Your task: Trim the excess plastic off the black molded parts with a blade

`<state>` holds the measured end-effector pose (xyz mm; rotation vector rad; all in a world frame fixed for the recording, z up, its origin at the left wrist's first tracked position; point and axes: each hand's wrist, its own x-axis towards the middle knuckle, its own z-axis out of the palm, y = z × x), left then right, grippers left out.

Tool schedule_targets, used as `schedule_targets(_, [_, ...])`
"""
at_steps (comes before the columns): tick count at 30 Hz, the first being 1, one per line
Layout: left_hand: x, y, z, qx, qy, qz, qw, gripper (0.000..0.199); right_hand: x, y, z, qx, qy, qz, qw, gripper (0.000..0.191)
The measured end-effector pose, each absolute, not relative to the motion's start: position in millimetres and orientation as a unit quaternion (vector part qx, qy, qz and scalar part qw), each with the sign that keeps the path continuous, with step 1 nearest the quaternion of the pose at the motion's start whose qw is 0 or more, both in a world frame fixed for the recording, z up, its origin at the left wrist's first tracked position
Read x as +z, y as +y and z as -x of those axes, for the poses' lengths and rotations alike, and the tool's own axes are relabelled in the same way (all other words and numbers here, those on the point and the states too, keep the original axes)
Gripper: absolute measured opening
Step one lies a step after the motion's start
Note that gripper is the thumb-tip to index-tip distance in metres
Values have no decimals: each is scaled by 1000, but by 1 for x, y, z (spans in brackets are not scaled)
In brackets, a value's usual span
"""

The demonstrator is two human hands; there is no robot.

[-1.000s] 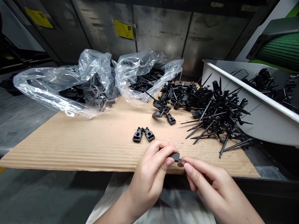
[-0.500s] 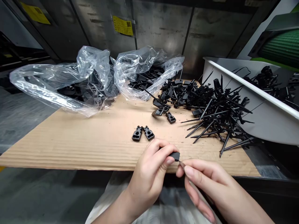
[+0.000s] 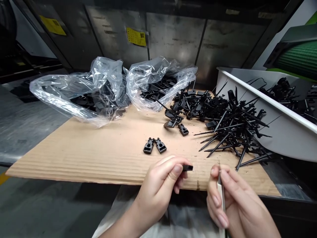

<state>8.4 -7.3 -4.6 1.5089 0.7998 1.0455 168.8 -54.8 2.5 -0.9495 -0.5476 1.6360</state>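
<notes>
My left hand (image 3: 163,185) pinches a small black plastic part (image 3: 188,168) between thumb and fingers, above the cardboard's front edge. Most of that part is hidden by the fingers. To its right, apart from it, my right hand (image 3: 232,198) is closed around a slim knife (image 3: 221,191) with a pale handle, its thin tip pointing up and blurred. Two black plastic clips (image 3: 155,145) lie side by side on the cardboard sheet (image 3: 99,158) beyond my left hand. Another black clip (image 3: 183,129) rests farther back, beside the heap.
A tangled heap of black plastic parts (image 3: 223,122) with thin sprue sticks covers the right of the cardboard. Behind are two clear plastic bags (image 3: 109,71) (image 3: 141,74) holding black parts. A white bin (image 3: 287,132) with more stands at right, before a metal wall (image 3: 173,36).
My right hand has drawn the knife away to the right, off the black part, and tipped it upright. My left hand has turned the part slightly. The view has shifted a little.
</notes>
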Motion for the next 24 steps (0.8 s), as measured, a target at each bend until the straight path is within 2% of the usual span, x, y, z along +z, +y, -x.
schedule_targets(2, [-5, -7, -9, 432, 350, -590, 586, 26, -1, -54, -173, 561, -362, 490, 561, 15])
schedule_targets(4, [-6, -7, -10, 428, 358, -576, 597, 28, -6, -53, -174, 418, -477, 565, 528, 17])
schedule_targets(7, [-4, -9, -9, 420, 371, -577, 594, 29, -13, -51, -172, 281, -536, 629, 488, 28])
schedule_targets(9, [4, -9, -4, 399, 375, -613, 570, 29, -16, -49, -173, 309, -510, 637, 489, 33])
schedule_targets(11, [20, 0, 5, 371, 361, -700, 492, 24, -18, -46, -178, 397, -475, 614, 490, 40])
schedule_targets(14, [54, 40, 20, 359, 354, -823, 262, 20, -22, -41, -187, 486, -477, 565, 466, 48])
schedule_targets(16, [78, 82, 26, 353, 424, -830, 78, 19, -24, -39, -188, 477, -486, 567, 464, 50])
schedule_targets(17, [88, 105, 28, 360, 443, -820, 44, 18, -25, -39, -187, 461, -480, 578, 472, 50])
schedule_targets(18, [96, 126, 29, 364, 456, -812, 27, 20, -25, -39, -184, 443, -468, 592, 484, 51])
schedule_targets(21, [105, 162, 33, 355, 460, -814, 16, 48, -26, -41, -176, 409, -442, 619, 504, 54])
schedule_targets(22, [104, 162, 36, 350, 449, -822, 18, 51, -26, -42, -174, 405, -440, 623, 504, 55])
schedule_targets(24, [97, 145, 44, 338, 417, -844, 25, 40, -25, -44, -173, 401, -440, 627, 503, 56])
